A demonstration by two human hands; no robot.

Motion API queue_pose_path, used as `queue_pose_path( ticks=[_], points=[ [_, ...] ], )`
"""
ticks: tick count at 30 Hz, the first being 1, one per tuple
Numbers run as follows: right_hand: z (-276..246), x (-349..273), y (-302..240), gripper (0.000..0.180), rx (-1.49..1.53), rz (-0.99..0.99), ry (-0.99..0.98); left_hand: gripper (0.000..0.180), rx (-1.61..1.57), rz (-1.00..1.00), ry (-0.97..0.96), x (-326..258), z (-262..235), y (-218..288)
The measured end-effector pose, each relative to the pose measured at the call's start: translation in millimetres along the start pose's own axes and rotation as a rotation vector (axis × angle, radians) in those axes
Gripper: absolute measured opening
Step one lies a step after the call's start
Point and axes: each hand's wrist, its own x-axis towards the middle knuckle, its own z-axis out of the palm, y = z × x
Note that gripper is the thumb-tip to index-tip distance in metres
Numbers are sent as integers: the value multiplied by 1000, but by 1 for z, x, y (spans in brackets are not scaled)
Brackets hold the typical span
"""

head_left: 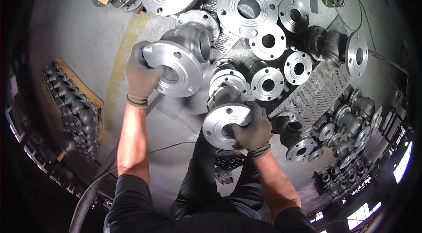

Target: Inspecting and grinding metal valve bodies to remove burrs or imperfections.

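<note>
Head-worn left fisheye; faces down; close overhead.

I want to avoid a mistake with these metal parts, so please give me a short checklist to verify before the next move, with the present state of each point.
1. Left hand has a grip on the larger flanged part: ok, thumb at the bore.
2. Right hand has a grip on the smaller flanged part: ok, held at the flange rim and bore.
3. Gloves on both hands: ok.
4. Free space beyond the hands: not ok, other flanged parts are crowded close.
5. Flange faces without fine scratches: cannot tell, too small to see.
</note>
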Motion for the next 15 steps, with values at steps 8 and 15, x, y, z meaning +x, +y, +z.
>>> queue_pose_path(
  ticks=[8, 15],
  points=[
    [1, -2, 1, 72, -11, -5, 3, 63, -158, -144, 157, -59, 15, -22],
    [3, -4, -1, 75, 13, 77, -6, 59, -231, -228, 333, -97, 32, -28]
  ],
)
